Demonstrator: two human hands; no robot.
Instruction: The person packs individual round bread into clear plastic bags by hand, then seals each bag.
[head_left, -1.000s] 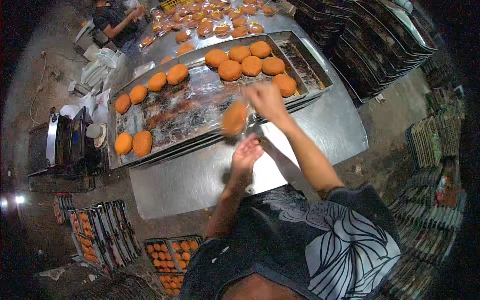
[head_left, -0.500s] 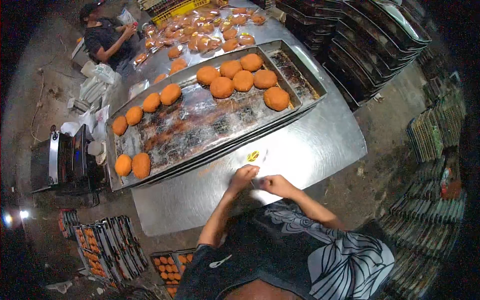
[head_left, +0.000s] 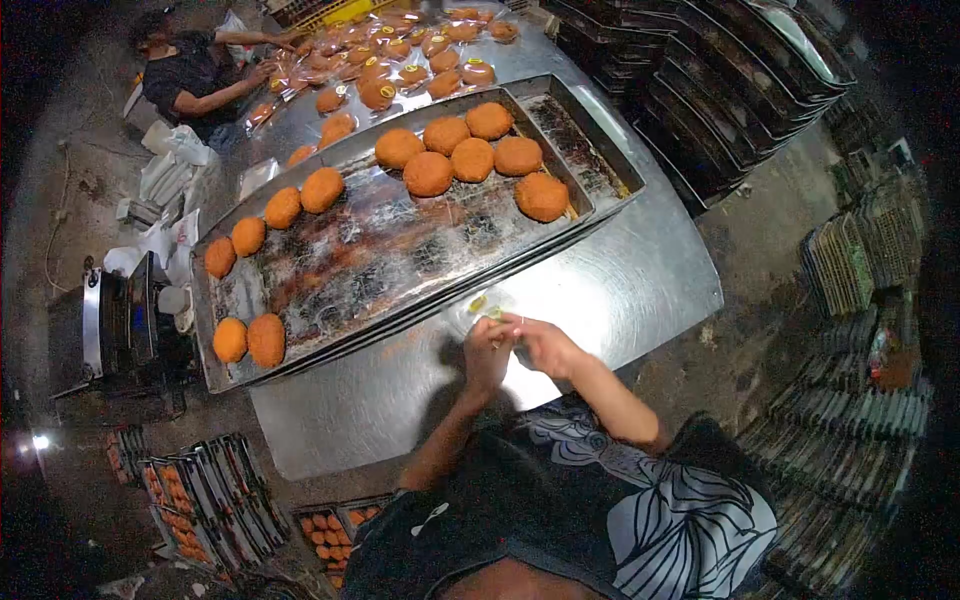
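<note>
My left hand [head_left: 487, 352] and my right hand [head_left: 541, 345] are close together over the near part of the steel table [head_left: 630, 285]. Both pinch a thin clear plastic bag [head_left: 487, 308] with a small yellow label; it looks empty. Just beyond them lies a long, greasy metal baking tray [head_left: 380, 250]. It holds round orange buns: a cluster [head_left: 470, 158] at its far right end, a few [head_left: 300, 198] along its far edge and two [head_left: 250, 340] at its left end.
Bagged buns [head_left: 400, 62] with yellow labels are piled at the table's far end, where another person [head_left: 185, 75] works. Empty dark trays [head_left: 740, 85] are stacked at the right. A sealing machine [head_left: 110, 320] stands at the left, and crates of buns [head_left: 200, 490] sit on the floor.
A second ago my right hand held a bagged bun up over the tray; that bun has left my hand. Both hands have come back to the table's near edge and closed on a clear bag.
</note>
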